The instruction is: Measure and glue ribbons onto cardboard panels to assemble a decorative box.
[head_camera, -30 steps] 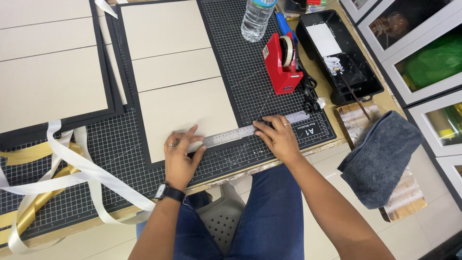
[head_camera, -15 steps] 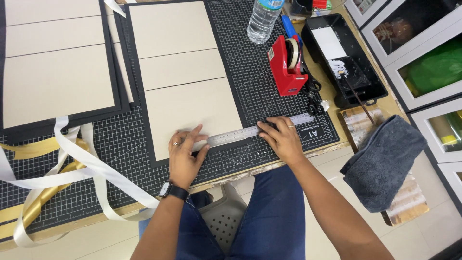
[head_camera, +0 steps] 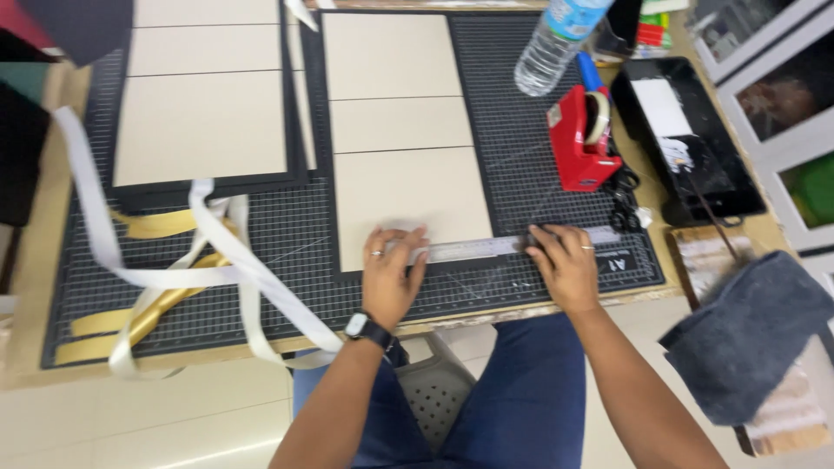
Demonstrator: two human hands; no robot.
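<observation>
White paper strips (head_camera: 174,260) trail across the black cutting mat (head_camera: 512,156). The left hand (head_camera: 391,274) presses flat, fingers spread, on the steel ruler (head_camera: 486,249) beside beige card (head_camera: 408,204); the right hand (head_camera: 565,265) pins its other end, fingers curled. A red tape dispenser (head_camera: 582,139) stands beyond.

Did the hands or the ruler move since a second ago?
Hardly. Both hands stayed pressed on the metal ruler: left hand on its left end, right hand on its right. Nothing was picked up or let go. The ruler remains along the beige board's lower edge.
</observation>
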